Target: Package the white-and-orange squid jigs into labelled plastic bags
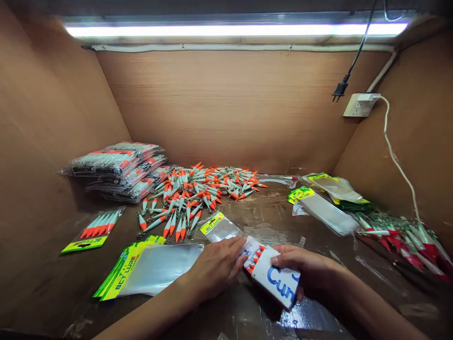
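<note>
My right hand (297, 262) grips a white box-like holder (278, 283) with blue handwriting on it. Orange lure tips (255, 259) stick out of the holder's end that faces my left hand. The fingers of my left hand (221, 259) are bent and closed over a clear plastic bag (219, 229) with a yellow-green header, right at the holder's end. Part of the bag lies hidden under that hand. Left of my hands lies a stack of clear bags (152, 269) with yellow-green headers. Beyond them is a loose pile of orange-and-white lures (187, 198).
Packed lure bundles (120, 170) are stacked at the back left, and a filled lure bag (92, 231) lies in front. To the right are more clear bags (325, 210) and red-tipped lures (414, 241). A plug (340, 89) hangs beside a power strip (361, 105).
</note>
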Tool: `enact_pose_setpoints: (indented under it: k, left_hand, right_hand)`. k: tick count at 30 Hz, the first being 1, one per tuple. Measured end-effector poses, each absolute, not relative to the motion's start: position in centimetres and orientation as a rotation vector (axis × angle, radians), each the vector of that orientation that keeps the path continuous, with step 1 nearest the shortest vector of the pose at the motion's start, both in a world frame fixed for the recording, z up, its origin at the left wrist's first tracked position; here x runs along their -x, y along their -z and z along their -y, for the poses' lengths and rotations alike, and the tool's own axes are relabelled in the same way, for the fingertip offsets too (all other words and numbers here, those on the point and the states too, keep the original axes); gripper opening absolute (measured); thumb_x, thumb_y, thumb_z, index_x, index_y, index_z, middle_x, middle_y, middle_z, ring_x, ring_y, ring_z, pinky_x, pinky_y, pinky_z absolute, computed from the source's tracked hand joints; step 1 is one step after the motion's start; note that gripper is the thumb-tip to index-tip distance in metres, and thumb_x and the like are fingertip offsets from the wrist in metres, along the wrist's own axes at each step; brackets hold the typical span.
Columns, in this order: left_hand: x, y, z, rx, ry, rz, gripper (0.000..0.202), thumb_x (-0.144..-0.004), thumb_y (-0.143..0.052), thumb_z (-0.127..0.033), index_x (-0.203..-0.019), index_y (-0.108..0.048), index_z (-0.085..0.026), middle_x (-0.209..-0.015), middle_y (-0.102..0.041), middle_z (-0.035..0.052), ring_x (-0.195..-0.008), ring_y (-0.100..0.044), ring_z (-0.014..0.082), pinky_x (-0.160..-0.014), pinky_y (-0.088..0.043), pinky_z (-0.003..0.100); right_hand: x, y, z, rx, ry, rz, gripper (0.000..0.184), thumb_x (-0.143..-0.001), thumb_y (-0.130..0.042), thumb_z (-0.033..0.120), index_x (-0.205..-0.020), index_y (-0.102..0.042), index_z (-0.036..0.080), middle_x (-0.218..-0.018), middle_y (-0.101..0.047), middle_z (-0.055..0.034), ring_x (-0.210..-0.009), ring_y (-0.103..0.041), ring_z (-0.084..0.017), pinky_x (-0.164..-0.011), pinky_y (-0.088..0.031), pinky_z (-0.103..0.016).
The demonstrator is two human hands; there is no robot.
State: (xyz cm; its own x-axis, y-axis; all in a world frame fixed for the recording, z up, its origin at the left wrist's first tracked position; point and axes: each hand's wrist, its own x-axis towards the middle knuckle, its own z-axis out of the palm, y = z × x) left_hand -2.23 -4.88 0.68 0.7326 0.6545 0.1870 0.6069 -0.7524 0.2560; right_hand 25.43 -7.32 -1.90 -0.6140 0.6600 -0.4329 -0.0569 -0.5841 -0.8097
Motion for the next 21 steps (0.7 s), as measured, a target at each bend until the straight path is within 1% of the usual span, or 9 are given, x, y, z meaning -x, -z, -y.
enact_pose_setpoints:
  k: [4, 7, 10, 13, 16, 18, 19, 20, 21]
  left_hand:
    - [1.3, 0.9, 5.5, -2.832, -0.406, -1.007, 0.043, -0.104, -0.039, -0.029, -0.145, -0.046, -0.019, -0.150, -0.050, 0.0135, -0.134, -0.054, 0.0272, -0.107, -0.050, 0.044]
    - [0.9, 1.4, 5.6, -2.814, -0.428, -1.034, 0.038, -0.103, -0.040, -0.025, -0.138, -0.053, -0.018, -0.142, -0.058, 0.0137, -0.127, -0.059, 0.0265, -0.104, -0.052, 0.042]
    - [1.0, 0.9, 5.6, -2.745, -0.449, -1.029, 0.034, -0.101, -0.044, -0.028, -0.132, -0.057, -0.021, -0.132, -0.066, 0.0110, -0.118, -0.065, 0.0262, -0.100, -0.054, 0.041]
    - [1.4, 0.4, 5.7, -2.698, -0.474, -0.978, 0.047, -0.094, -0.055, -0.030, -0.140, -0.049, -0.022, -0.135, -0.063, 0.0110, -0.120, -0.063, 0.0278, -0.102, -0.053, 0.042]
    - [1.9, 0.5, 5.6, -2.698, -0.496, -0.969, 0.054, -0.087, -0.060, -0.022, -0.140, -0.048, -0.023, -0.138, -0.060, 0.0115, -0.122, -0.061, 0.0288, -0.102, -0.053, 0.042]
    - [1.9, 0.7, 5.5, -2.707, -0.499, -0.963, 0.046, -0.086, -0.060, -0.018, -0.131, -0.054, -0.024, -0.131, -0.064, 0.0102, -0.117, -0.063, 0.0275, -0.098, -0.054, 0.040]
    - [1.8, 0.8, 5.4, -2.715, -0.494, -0.961, 0.039, -0.087, -0.059, -0.018, -0.126, -0.057, -0.024, -0.126, -0.066, 0.0094, -0.113, -0.065, 0.0266, -0.095, -0.055, 0.039]
    - [1.7, 0.9, 5.4, -2.726, -0.491, -0.964, 0.032, -0.089, -0.058, -0.018, -0.121, -0.059, -0.023, -0.120, -0.068, 0.0088, -0.109, -0.066, 0.0256, -0.092, -0.055, 0.037]
    - [1.5, 0.9, 5.4, -2.740, -0.487, -0.972, 0.026, -0.090, -0.057, -0.018, -0.116, -0.060, -0.023, -0.114, -0.070, 0.0082, -0.104, -0.067, 0.0246, -0.089, -0.056, 0.036]
  right_hand:
    - [-25.0, 2.0, 7.7, 1.074, -2.134, 1.213, 0.050, -0.083, -0.074, 0.040, -0.125, -0.058, 0.017, -0.084, -0.071, -0.0046, -0.057, -0.067, -0.013, -0.040, -0.053, -0.017]
    - [-24.8, 2.0, 7.8, 1.047, -2.099, 1.253, 0.052, -0.083, -0.073, 0.041, -0.127, -0.056, 0.019, -0.084, -0.069, -0.0030, -0.056, -0.065, -0.012, -0.041, -0.052, -0.016]
    - [-24.6, 1.9, 8.0, 0.994, -2.086, 1.252, 0.056, -0.082, -0.075, 0.045, -0.128, -0.055, 0.019, -0.084, -0.068, -0.0024, -0.056, -0.063, -0.010, -0.043, -0.051, -0.016]
    - [-24.4, 1.9, 8.0, 0.956, -2.088, 1.237, 0.059, -0.080, -0.076, 0.048, -0.128, -0.056, 0.019, -0.086, -0.068, -0.0027, -0.055, -0.062, -0.009, -0.044, -0.049, -0.015]
    - [-24.3, 1.9, 7.9, 0.982, -2.053, 1.297, 0.065, -0.082, -0.073, 0.050, -0.136, -0.052, 0.021, -0.086, -0.070, -0.0024, -0.054, -0.061, -0.010, -0.045, -0.049, -0.018]
    - [-24.4, 1.8, 7.8, 1.067, -1.903, 1.424, 0.073, -0.082, -0.073, 0.052, -0.143, -0.047, 0.022, -0.098, -0.072, -0.0055, -0.068, -0.067, -0.016, -0.057, -0.055, -0.025]
    - [-24.4, 1.7, 7.8, 1.138, -1.771, 1.512, 0.076, -0.082, -0.073, 0.053, -0.146, -0.045, 0.022, -0.109, -0.071, -0.0080, -0.081, -0.069, -0.020, -0.068, -0.057, -0.031]
    - [-24.5, 1.6, 7.8, 1.223, -1.610, 1.608, 0.078, -0.082, -0.073, 0.053, -0.147, -0.045, 0.022, -0.121, -0.068, -0.0101, -0.096, -0.068, -0.025, -0.082, -0.056, -0.036]
    - [-24.6, 1.5, 7.9, 1.315, -1.433, 1.704, 0.078, -0.082, -0.073, 0.054, -0.148, -0.045, 0.023, -0.131, -0.064, -0.0115, -0.111, -0.063, -0.029, -0.095, -0.051, -0.041]
